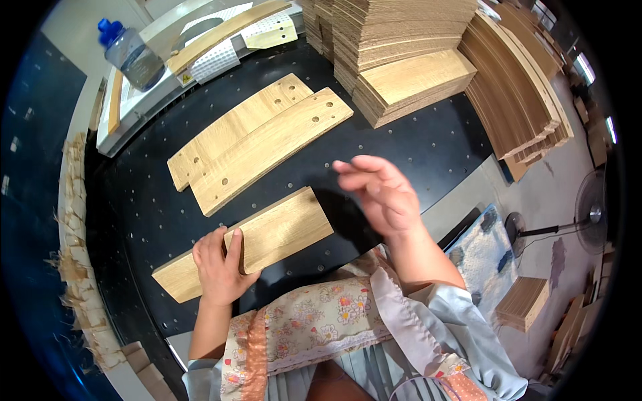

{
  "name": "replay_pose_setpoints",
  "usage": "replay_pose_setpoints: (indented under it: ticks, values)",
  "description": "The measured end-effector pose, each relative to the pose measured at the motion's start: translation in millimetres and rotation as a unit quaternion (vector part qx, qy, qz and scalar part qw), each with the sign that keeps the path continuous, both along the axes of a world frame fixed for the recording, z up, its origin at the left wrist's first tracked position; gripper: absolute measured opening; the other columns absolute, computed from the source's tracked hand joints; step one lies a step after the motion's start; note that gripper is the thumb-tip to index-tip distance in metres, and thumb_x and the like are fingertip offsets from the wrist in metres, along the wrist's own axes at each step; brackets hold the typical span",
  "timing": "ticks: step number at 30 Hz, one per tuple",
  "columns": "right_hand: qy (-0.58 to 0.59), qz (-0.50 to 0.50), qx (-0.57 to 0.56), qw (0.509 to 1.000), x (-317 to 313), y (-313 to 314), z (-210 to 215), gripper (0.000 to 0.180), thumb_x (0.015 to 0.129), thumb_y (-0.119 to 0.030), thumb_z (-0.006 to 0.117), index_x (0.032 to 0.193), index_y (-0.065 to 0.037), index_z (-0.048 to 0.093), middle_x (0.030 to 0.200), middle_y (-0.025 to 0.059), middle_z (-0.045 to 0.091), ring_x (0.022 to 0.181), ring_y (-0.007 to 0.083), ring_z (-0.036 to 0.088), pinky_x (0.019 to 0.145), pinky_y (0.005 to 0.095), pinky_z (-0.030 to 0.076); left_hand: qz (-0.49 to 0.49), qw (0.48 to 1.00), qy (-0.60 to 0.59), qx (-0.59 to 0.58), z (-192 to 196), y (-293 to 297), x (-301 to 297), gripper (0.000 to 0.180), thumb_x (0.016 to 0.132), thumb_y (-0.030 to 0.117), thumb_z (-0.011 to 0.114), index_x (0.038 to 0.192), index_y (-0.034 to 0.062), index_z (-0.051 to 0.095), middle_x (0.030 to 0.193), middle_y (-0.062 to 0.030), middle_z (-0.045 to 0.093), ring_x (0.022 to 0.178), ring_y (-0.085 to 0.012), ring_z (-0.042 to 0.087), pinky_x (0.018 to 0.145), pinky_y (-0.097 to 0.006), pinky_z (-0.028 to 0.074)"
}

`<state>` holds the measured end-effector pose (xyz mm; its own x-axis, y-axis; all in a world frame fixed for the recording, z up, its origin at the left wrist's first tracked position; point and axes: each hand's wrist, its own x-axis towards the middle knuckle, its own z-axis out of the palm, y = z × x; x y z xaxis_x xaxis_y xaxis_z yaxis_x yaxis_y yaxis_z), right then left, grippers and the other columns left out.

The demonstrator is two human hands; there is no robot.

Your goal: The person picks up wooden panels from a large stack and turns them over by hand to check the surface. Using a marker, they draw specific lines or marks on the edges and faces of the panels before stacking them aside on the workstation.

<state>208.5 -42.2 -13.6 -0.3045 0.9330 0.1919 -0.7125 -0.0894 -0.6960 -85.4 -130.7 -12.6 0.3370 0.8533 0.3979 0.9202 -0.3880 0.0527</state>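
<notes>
A light wood-grain board [284, 224] lies slantwise on the black table in front of me. My left hand [223, 271] grips it left of its middle, with the fingers over its top face and the thumb by the near edge. Whether one board or two are under that hand, I cannot tell. Raised right of the board's end is my right hand [386, 197], its fingers loosely bent and apart, holding nothing. Farther off, a drilled board [274, 150] overlaps another drilled board [234, 119]; round holes show near the ends of both.
Tall stacks of boards [408, 30] stand at the back, with a lower stack [414, 77] before them and curved pieces [511, 87] to the right. A blue-capped bottle [137, 60] stands on the pale ledge at the back left. A fan [592, 214] is at the right.
</notes>
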Motion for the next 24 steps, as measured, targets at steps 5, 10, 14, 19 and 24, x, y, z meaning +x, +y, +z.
replay_pose_setpoints:
  ticks: [5, 10, 14, 19, 24]
  values:
    - [-0.727, -0.269, 0.265, 0.574, 29, 13, 14, 0.062, 0.064, 0.010, 0.054, 0.123, -0.008, 0.049, 0.120, 0.0143, 0.053, 0.122, 0.0322, 0.041, 0.102, 0.0393, 0.030, -0.004, 0.999, -0.009, 0.043, -3, 1, 3, 0.084, 0.045, 0.027, 0.077, 0.121, 0.0099, 0.047, 0.117, -0.0168, 0.045, 0.101, -0.0336, 0.047, 0.086, -0.049, 0.034]
    - [-0.454, -0.113, 0.196, 0.862, 1, -4, 15, 0.054, 0.073, -0.004, 0.065, 0.125, -0.004, 0.046, 0.124, 0.0116, 0.051, 0.120, 0.0241, 0.044, 0.099, 0.0335, 0.034, -0.019, 0.999, -0.020, 0.032, -3, -7, 7, 0.087, 0.042, 0.027, 0.079, 0.121, 0.0104, 0.047, 0.119, -0.0181, 0.044, 0.103, -0.0346, 0.047, 0.087, -0.050, 0.033]
    - [-0.411, 0.052, 0.109, 0.903, -22, -9, 26, 0.041, 0.078, -0.006, 0.063, 0.118, -0.001, 0.052, 0.115, 0.0107, 0.055, 0.100, 0.0148, 0.054, 0.086, 0.0274, 0.044, -0.031, 0.997, -0.025, 0.061, -6, -13, 9, 0.088, 0.042, 0.026, 0.080, 0.121, 0.0127, 0.046, 0.119, -0.0174, 0.044, 0.104, -0.0336, 0.047, 0.088, -0.050, 0.032]
    - [-0.348, 0.112, 0.019, 0.931, -25, -12, 39, 0.032, 0.081, -0.004, 0.059, 0.112, 0.002, 0.055, 0.104, 0.0082, 0.061, 0.096, 0.0118, 0.055, 0.083, 0.0255, 0.045, -0.023, 0.995, -0.029, 0.093, -8, -18, 9, 0.082, 0.051, 0.029, 0.077, 0.124, 0.0134, 0.044, 0.119, -0.0175, 0.045, 0.106, -0.0329, 0.046, 0.089, -0.049, 0.032]
    - [-0.412, 0.061, 0.052, 0.908, -29, -18, 47, 0.025, 0.082, -0.005, 0.058, 0.106, 0.002, 0.060, 0.099, 0.0100, 0.063, 0.093, 0.0141, 0.058, 0.081, 0.0265, 0.045, -0.027, 0.995, -0.043, 0.090, -10, -20, 6, 0.077, 0.057, 0.030, 0.073, 0.126, 0.0128, 0.044, 0.120, -0.0182, 0.045, 0.107, -0.0329, 0.046, 0.090, -0.049, 0.031]
